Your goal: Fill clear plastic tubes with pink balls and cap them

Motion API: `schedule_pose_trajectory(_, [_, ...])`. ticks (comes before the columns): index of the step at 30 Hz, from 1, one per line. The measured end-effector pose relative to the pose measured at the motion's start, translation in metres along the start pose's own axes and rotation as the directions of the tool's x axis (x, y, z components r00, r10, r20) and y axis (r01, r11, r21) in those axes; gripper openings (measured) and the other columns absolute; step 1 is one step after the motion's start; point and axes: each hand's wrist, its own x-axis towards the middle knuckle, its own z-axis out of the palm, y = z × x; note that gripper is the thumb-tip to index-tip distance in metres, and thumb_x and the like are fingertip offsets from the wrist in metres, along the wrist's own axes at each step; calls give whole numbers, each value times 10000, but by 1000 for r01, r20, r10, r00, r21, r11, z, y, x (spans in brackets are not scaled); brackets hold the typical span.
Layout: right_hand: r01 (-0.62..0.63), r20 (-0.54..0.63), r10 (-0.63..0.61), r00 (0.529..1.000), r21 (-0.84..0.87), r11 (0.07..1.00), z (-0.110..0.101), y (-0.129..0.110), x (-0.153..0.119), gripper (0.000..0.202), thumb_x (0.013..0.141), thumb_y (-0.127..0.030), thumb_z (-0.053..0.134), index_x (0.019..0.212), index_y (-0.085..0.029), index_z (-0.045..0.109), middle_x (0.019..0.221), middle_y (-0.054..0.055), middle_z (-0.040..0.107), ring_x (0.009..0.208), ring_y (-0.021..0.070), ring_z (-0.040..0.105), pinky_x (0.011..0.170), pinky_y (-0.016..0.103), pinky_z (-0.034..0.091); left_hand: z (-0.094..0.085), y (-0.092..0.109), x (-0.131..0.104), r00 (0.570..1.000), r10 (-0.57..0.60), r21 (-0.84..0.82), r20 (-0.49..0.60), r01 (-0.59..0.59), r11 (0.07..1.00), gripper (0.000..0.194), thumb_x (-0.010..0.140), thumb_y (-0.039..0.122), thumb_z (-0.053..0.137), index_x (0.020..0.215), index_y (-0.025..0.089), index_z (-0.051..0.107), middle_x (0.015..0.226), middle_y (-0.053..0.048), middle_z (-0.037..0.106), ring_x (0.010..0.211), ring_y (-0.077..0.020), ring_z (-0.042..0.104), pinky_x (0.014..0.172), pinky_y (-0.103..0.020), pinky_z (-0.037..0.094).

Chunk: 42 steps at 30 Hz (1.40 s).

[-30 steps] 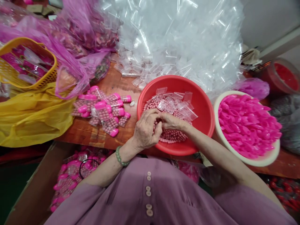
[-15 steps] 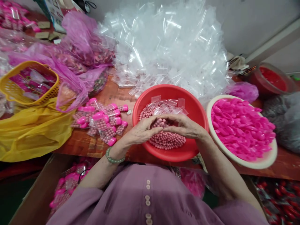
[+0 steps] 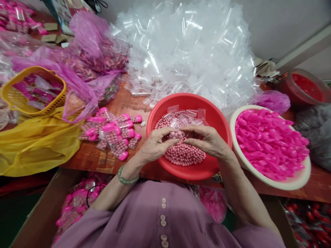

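My left hand (image 3: 156,144) pinches a small clear plastic container (image 3: 177,134) with pink beads inside, held over the red basin (image 3: 218,117). Close to the container's other end is my right hand (image 3: 207,140), thumb and fingers curved but apart, with no object clearly between them. Below both hands, loose pink beads (image 3: 187,154) lie heaped in the basin. Several empty clear containers (image 3: 191,113) rest on the beads at the back of the basin.
Bead-filled containers with pink caps (image 3: 111,129) lie at left on the table. A cream basin (image 3: 306,175) of bright pink caps (image 3: 269,141) stands at right. Behind rises a large pile of clear containers (image 3: 186,51). A yellow basket (image 3: 55,103) sits far left.
My hands have parted slightly over the basin, the right fingertips drawing away from the left. The bead-filled container now shows more plainly in the left fingers.
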Motion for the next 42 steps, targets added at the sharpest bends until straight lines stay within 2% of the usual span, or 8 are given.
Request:
schedule_pose_trajectory(6, [-40,97,45,994,-58,998,-3,2,1,505,795,-382,762,1252,-203,643,922,43,725,755,153,661,719,296,549,0,1,-2,997,-32,3,66,32,999,176,893,287,577,986,147,632,896,-43,668,822,-134,613,762,-267,510])
schedule_pose_trajectory(17, [216,45,-212,976,-94,972,2,-2,14,188,861,-306,708,1027,-219,689,902,25,681,773,122,613,706,260,506,-3,-4,0,977,-106,-81,184,122,989,181,903,311,551,949,142,595,789,-6,567,715,-112,522,670,-246,459])
schedule_pose_trajectory(22, [179,59,-174,983,-88,980,4,-4,18,146,866,-324,701,889,-190,647,792,-2,623,695,102,551,638,233,453,-4,-5,3,966,-142,-86,215,164,983,197,906,336,564,921,140,579,788,2,541,685,-94,488,621,-230,424])
schedule_pose_trajectory(28, [-8,100,9,995,-16,1000,-3,5,10,258,854,-384,692,803,-184,536,703,-36,519,618,87,459,581,222,393,-3,-5,7,973,-175,-134,152,195,972,220,873,364,623,862,150,573,793,-13,594,723,-109,562,678,-243,482])
schedule_pose_trajectory(31, [-119,252,166,953,-194,974,-11,16,8,307,831,-427,706,973,-174,604,784,-1,611,685,125,540,642,248,426,-6,-2,2,980,-162,-285,113,188,940,240,845,360,680,925,153,589,821,-20,629,757,-117,633,723,-244,523])
schedule_pose_trajectory(34, [-138,257,297,920,-496,857,-16,27,15,288,870,-372,659,1042,-142,637,871,61,677,757,173,599,698,282,433,-11,3,-2,989,-102,-380,105,134,915,242,866,342,676,1012,161,612,858,-34,668,764,-123,668,721,-237,537])
schedule_pose_trajectory(39, [-88,166,300,939,-729,679,-11,33,43,201,902,-193,565,1074,-114,631,1028,131,705,922,219,640,788,294,433,-13,6,2,998,-55,-261,9,55,964,176,866,315,685,942,158,668,788,-17,672,736,-104,644,707,-210,525])
schedule_pose_trajectory(42, [-49,182,311,933,-791,610,1,33,58,220,898,-174,542,1095,-116,623,1076,144,698,989,234,645,803,291,442,-11,3,8,998,-49,-276,-49,34,961,192,850,324,701,949,161,677,832,-31,703,776,-126,678,753,-238,549])
